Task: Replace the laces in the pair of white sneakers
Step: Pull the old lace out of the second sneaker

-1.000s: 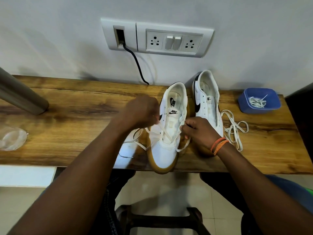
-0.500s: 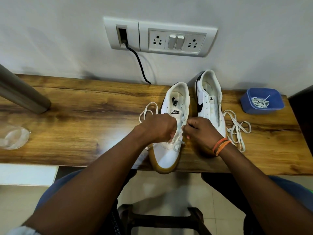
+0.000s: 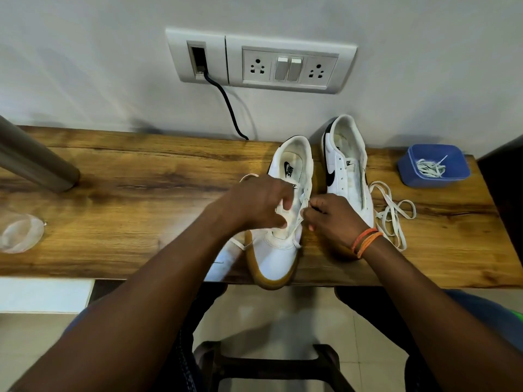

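Both hands working over near sneaker (image 3: 278, 250) on surface (image 3: 127, 199): left hand (image 3: 260, 205) and right hand (image 3: 331, 219) each pinching its lace (image 3: 295, 226). Second sneaker (image 3: 348, 171) sitting alongside, loose lace (image 3: 393, 213) beside it.

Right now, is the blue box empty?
No, the blue box on the wooden table has a bundle of white laces lying inside it.

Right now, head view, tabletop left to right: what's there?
Clear plastic piece → grey post → sneaker being laced → second sneaker → loose lace → blue tub.
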`<control>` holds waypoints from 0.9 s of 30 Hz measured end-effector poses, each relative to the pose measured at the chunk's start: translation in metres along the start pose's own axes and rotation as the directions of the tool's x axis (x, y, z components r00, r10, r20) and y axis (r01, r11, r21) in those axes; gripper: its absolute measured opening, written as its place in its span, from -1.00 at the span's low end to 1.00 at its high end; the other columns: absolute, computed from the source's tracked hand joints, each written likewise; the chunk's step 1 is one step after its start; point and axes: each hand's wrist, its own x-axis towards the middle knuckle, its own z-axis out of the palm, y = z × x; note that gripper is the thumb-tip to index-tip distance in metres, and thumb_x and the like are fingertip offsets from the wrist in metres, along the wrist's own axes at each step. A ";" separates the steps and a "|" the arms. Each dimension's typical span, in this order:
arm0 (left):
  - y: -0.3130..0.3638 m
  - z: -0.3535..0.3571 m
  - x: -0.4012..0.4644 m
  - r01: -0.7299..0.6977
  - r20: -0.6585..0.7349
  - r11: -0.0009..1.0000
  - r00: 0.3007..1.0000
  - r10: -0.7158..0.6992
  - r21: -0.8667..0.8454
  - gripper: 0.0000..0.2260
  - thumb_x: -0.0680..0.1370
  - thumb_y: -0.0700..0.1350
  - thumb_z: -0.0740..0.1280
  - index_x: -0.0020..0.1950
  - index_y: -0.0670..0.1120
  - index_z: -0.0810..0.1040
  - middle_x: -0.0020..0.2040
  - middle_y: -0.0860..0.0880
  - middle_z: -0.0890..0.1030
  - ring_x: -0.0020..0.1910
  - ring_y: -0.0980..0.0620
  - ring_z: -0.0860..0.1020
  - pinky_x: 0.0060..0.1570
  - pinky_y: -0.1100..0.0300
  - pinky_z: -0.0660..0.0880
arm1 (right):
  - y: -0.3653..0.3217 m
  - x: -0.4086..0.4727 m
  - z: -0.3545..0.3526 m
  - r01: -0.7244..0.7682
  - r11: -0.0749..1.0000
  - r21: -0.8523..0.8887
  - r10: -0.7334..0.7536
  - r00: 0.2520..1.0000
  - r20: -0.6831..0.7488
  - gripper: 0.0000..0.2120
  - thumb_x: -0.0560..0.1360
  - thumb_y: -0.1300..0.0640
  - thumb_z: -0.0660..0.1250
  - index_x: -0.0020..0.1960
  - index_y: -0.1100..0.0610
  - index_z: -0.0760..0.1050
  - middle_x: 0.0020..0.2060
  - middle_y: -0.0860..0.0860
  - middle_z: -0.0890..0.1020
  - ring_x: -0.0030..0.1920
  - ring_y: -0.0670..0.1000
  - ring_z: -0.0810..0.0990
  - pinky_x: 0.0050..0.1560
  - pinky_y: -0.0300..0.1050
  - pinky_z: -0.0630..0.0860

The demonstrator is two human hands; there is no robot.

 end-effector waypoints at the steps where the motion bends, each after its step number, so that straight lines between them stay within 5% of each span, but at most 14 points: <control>1: 0.005 0.007 0.001 -0.048 0.011 0.999 0.999 0.048 0.023 -0.76 0.43 -0.01 0.50 0.06 0.02 0.60 -0.22 0.18 0.46 -0.11 0.09 0.46 -0.15 0.19 0.38 | 0.000 0.000 0.001 -0.001 1.000 -0.001 0.001 1.000 -0.002 -0.69 0.52 0.19 0.30 -0.36 0.29 0.51 -0.44 0.09 0.58 -0.37 0.03 0.55 -0.26 -0.13 0.45; 6: 0.009 0.028 0.006 -0.026 0.052 0.996 0.998 0.022 0.082 -0.97 0.45 -0.11 0.41 -0.14 0.00 0.64 -0.09 0.01 0.65 -0.01 -0.01 0.60 -0.09 0.07 0.52 | -0.002 0.000 0.001 -0.004 1.000 -0.006 0.004 1.000 -0.008 -0.69 0.50 0.21 0.31 -0.39 0.29 0.50 -0.45 0.09 0.55 -0.38 0.01 0.52 -0.25 -0.07 0.44; 12: -0.004 -0.002 0.007 0.038 0.155 0.992 0.986 -0.057 0.124 -0.90 0.49 -0.16 0.35 -0.08 -0.13 0.65 -0.09 -0.07 0.65 -0.04 -0.06 0.59 -0.04 0.02 0.56 | -0.003 -0.002 -0.001 -0.008 1.000 0.020 0.008 1.000 0.004 -0.68 0.51 0.22 0.30 -0.40 0.29 0.50 -0.47 0.04 0.56 -0.38 -0.01 0.52 -0.26 -0.14 0.42; 18: -0.023 -0.020 -0.001 0.229 0.027 0.963 0.972 -0.235 0.140 -0.83 0.50 -0.19 0.32 -0.28 0.00 0.50 -0.27 0.02 0.52 -0.26 0.04 0.49 -0.33 0.17 0.44 | -0.003 -0.002 -0.001 -0.013 1.000 0.014 0.013 1.000 0.008 -0.68 0.52 0.22 0.30 -0.37 0.31 0.51 -0.47 0.01 0.56 -0.39 -0.08 0.51 -0.27 -0.17 0.41; 22: -0.008 -0.007 0.005 0.080 -0.012 0.996 0.997 -0.080 0.047 -0.98 0.47 -0.12 0.38 -0.13 -0.05 0.60 -0.22 0.13 0.52 -0.13 0.06 0.51 -0.14 0.14 0.48 | -0.003 -0.002 0.000 -0.021 1.000 -0.022 0.021 1.000 0.007 -0.69 0.54 0.14 0.31 -0.34 0.27 0.49 -0.43 0.06 0.56 -0.35 0.02 0.53 -0.24 -0.06 0.45; 27: 0.001 0.023 0.009 -0.084 0.084 0.995 0.993 0.079 0.047 -0.84 0.41 -0.11 0.48 -0.03 0.02 0.70 -0.11 0.10 0.64 -0.12 0.11 0.52 -0.03 0.07 0.54 | -0.014 -0.008 -0.006 0.133 0.966 -0.222 -0.158 0.982 -0.100 -0.79 0.46 0.06 0.45 -0.27 0.12 0.51 -0.41 -0.01 0.54 -0.35 -0.01 0.52 -0.27 -0.05 0.50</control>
